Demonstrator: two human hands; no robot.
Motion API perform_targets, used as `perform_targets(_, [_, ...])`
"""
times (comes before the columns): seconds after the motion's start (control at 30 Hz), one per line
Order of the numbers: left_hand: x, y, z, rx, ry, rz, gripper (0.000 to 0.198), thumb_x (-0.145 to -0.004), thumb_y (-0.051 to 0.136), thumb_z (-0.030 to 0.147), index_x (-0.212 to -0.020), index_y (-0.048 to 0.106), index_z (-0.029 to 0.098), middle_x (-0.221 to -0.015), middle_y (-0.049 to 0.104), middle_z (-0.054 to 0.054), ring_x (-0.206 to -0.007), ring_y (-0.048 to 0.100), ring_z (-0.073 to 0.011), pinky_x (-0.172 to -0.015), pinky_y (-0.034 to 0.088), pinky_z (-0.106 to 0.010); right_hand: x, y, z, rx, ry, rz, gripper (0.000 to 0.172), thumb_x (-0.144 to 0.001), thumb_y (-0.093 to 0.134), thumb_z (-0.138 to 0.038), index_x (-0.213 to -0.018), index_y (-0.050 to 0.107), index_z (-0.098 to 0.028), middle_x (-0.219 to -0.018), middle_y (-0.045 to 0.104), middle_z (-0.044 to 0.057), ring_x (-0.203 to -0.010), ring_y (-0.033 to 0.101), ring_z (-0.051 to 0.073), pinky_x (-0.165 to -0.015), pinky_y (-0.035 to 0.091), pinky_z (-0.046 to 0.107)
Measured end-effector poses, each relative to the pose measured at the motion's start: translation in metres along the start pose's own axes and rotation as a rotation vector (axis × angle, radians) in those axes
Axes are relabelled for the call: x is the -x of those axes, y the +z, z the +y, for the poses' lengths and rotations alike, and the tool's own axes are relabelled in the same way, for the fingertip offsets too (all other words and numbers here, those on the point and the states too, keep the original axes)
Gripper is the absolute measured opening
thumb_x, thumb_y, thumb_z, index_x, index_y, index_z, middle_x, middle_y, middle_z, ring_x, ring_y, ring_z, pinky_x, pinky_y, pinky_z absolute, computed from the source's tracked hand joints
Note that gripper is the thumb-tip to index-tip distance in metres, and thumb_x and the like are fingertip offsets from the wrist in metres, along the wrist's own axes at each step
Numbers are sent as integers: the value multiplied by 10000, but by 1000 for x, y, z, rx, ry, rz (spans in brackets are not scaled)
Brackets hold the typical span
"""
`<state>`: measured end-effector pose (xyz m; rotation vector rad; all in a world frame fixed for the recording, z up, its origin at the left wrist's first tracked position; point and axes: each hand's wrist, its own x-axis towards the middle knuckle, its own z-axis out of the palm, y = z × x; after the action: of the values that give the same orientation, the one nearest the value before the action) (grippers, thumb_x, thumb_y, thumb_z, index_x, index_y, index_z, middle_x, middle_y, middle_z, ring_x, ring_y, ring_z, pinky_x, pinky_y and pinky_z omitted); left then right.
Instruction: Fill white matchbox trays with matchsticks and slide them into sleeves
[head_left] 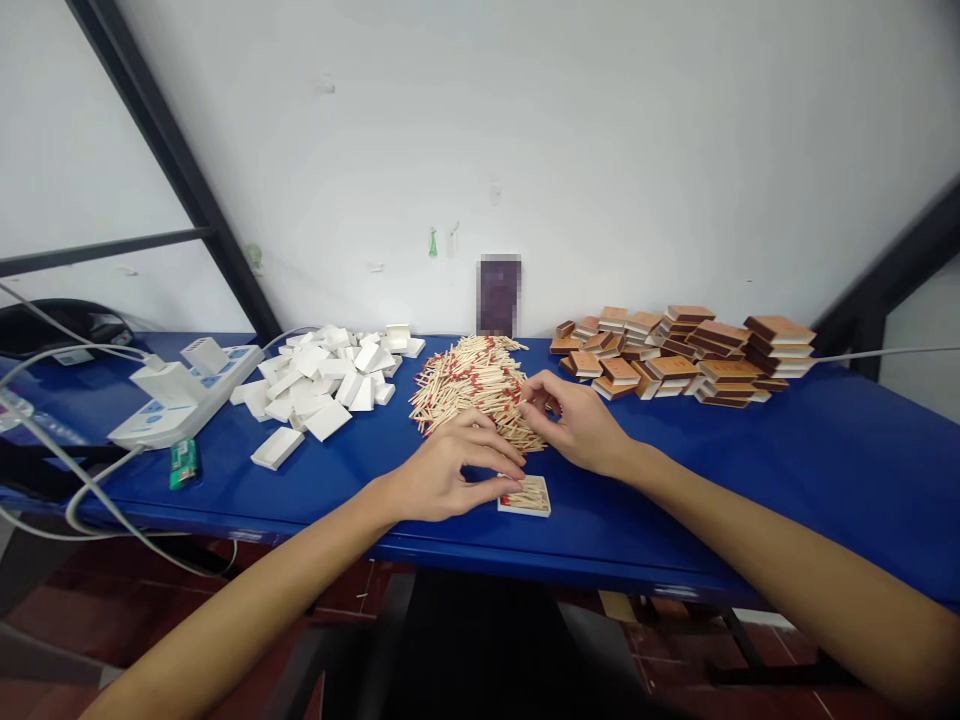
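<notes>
A small white matchbox tray (534,497) filled with matches lies near the front edge of the table. My left hand (454,470) reaches over its left side, thumb and index finger closed at the upper left corner, covering part of the red match heads. Behind it rises a large heap of loose red-tipped matches (472,375). My right hand (574,420) is at the right side of this heap, its fingers curled and thumb drawn in toward them. What its fingertips hold, if anything, is too small to make out.
Empty white trays (322,375) lie piled at the left, beside a power strip (187,400) with chargers and cables. A green packet (184,463) sits in front of the strip. Brown matchboxes (675,350) are stacked at the back right, against the white wall (600,150).
</notes>
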<state>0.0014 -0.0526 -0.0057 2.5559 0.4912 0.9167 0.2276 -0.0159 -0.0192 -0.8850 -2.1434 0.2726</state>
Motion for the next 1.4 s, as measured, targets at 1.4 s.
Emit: perform_targets(1.4, [10,-17,-15,-512,-131,-234,197,-995,466,244,-954,641,164,-981,545,-78,-962,523,-215,-844,424,-339,9,-28,-24,-92,-32,-441,103,-813,577,-152,-794,676,-170,-685,630,-11,-585,506,103,-572,398,228])
